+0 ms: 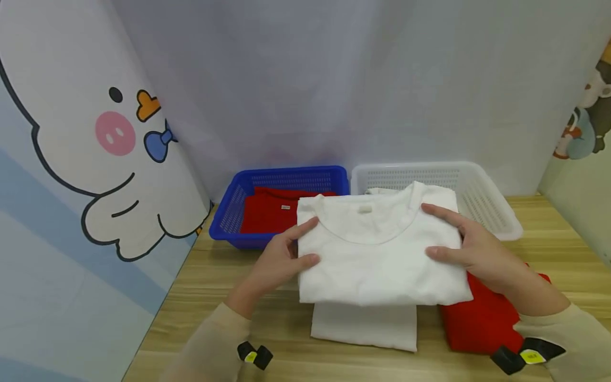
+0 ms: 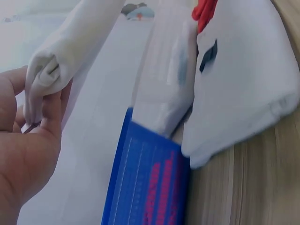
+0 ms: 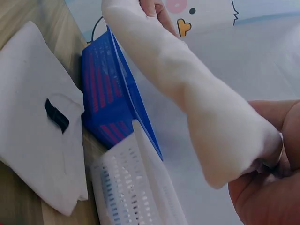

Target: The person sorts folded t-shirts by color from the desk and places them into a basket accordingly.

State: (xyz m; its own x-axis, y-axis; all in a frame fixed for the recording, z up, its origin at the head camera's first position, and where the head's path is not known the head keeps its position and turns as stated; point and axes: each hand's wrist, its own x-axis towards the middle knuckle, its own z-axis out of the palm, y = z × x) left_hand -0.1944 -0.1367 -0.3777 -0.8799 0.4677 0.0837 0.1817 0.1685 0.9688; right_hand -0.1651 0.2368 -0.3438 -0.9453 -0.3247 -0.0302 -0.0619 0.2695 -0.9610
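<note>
You hold the folded white T-shirt [image 1: 372, 270] by its two side edges, your left hand [image 1: 281, 254] and your right hand [image 1: 473, 248] each pinching it between thumb and fingers. The shirt is in the air above another folded white garment [image 1: 365, 328], which lies on the wooden table [image 1: 215, 286], and from your view it partly covers the blue basket [image 1: 221, 228] and the white basket [image 1: 508, 225]

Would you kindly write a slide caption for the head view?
Both hands hold a folded white shirt, with a blue basket and a white basket behind.
</note>
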